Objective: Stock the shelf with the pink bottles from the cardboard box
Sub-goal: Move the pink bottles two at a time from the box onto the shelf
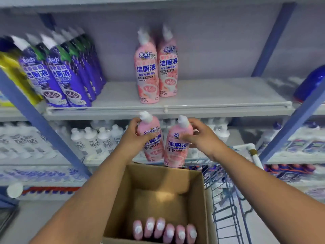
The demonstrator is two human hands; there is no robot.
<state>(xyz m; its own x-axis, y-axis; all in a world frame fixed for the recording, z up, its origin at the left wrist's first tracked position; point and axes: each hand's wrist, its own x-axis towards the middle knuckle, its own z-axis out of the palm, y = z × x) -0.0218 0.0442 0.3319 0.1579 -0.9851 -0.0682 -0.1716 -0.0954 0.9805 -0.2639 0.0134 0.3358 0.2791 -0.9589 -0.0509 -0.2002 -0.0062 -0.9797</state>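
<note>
Two pink bottles with white caps stand upright side by side on the grey shelf. Below the shelf's front edge my left hand grips another pink bottle, and my right hand grips a second one. Both held bottles are upright, in the air above the open cardboard box. Several more pink bottles stand in the near end of the box, seen from above.
Purple bottles fill the shelf's left part, next to a yellow one. A blue container sits at far right. White bottles line the lower shelf. The box rests in a wire cart. Blue uprights frame the bay.
</note>
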